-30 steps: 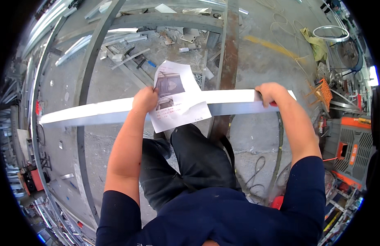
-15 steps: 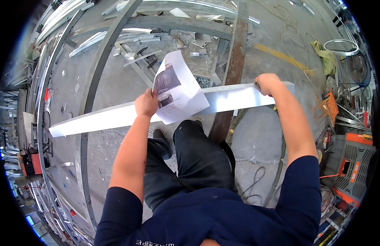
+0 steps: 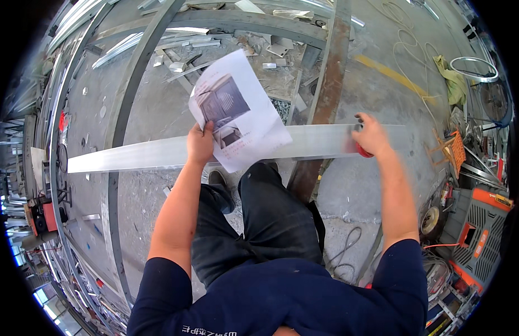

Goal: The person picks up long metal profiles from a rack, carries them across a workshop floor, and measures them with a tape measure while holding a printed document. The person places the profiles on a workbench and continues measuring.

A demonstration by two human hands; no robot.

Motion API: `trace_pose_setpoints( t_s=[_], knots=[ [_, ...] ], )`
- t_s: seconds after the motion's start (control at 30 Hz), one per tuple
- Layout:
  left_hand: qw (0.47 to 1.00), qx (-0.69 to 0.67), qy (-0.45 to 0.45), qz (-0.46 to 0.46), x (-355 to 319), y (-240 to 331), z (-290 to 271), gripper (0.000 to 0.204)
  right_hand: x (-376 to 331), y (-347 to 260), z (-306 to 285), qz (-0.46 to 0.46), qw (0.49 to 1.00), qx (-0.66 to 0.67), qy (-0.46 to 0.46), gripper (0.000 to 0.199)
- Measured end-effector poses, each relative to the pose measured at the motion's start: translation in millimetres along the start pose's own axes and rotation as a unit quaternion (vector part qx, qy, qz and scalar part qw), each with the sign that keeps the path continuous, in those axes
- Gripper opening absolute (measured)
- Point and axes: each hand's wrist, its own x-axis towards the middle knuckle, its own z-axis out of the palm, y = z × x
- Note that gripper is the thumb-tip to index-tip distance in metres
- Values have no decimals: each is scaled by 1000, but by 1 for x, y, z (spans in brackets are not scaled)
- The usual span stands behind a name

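Note:
A printed sheet of white paper [image 3: 265, 117] with dark pictures is pinched in my left hand [image 3: 201, 144], thumb on its face. Beneath it a long silver metal profile [image 3: 125, 154] lies crosswise over the steel beams, its flat face up. My right hand [image 3: 372, 137] is above the profile's right part, thumb and forefinger apart. A small rounded red object [image 3: 364, 150] sits within its lower fingers; blur hides its exact kind. A rusty steel beam [image 3: 328, 89] passes under the profile between my hands.
A grey steel beam [image 3: 128, 95] runs lengthwise at left. Metal offcuts [image 3: 282, 45] litter the floor ahead. To the right are an orange stool [image 3: 452, 150], an orange-and-grey machine [image 3: 486, 229] and a metal ring [image 3: 475, 69]. A cable [image 3: 349, 252] lies near my legs.
My right hand has let go of the profile's edge and moved slightly down. The profile has turned, so its face looks duller and flatter. The paper has tilted, showing more of its print.

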Motion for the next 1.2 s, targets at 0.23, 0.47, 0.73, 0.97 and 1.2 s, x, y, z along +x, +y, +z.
trace_pose_setpoints(
  t_s=[0.23, 0.47, 0.73, 0.97, 1.2],
  knots=[
    [959, 267, -58, 79, -29, 16, 13, 28, -1, -27, 17, -6, 996, -77, 38, 53],
    [937, 326, 2, 124, -41, 0, 12, 46, -25, -26, 12, -33, 996, -84, 10, 73],
    [955, 285, -55, 56, -44, 6, 11, 52, -48, -22, 16, -35, 997, -62, 37, 81],
    [981, 173, -85, 5, -37, 0, 7, 25, -48, 3, 45, -15, 988, -4, 154, 72],
    [972, 208, -57, 94, -39, 3, 2, 23, -49, -1, 47, -1, 982, 31, 184, 65]
  ],
)
